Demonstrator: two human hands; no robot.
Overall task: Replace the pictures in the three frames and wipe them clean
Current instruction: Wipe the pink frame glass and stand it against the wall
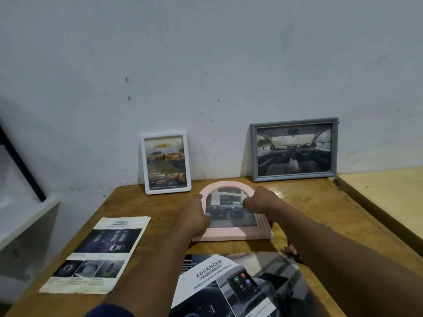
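Observation:
A pink arched frame (231, 235) with a picture of a dark pickup truck stands tilted on the wooden table (142, 207). My left hand (194, 216) grips its left edge and my right hand (261, 200) grips its right edge near the arch. A white frame (165, 161) with a picture of orange trucks leans on the wall at the back left. A grey frame (294, 149) showing a car interior leans on the wall at the back right.
A loose "Safety" brochure page (98, 255) lies at the front left. An "Advanced Technology" page (219, 282) and another dark page (279, 271) lie at the front centre. A lighter table (389, 197) adjoins on the right, a white shelf (25, 220) on the left.

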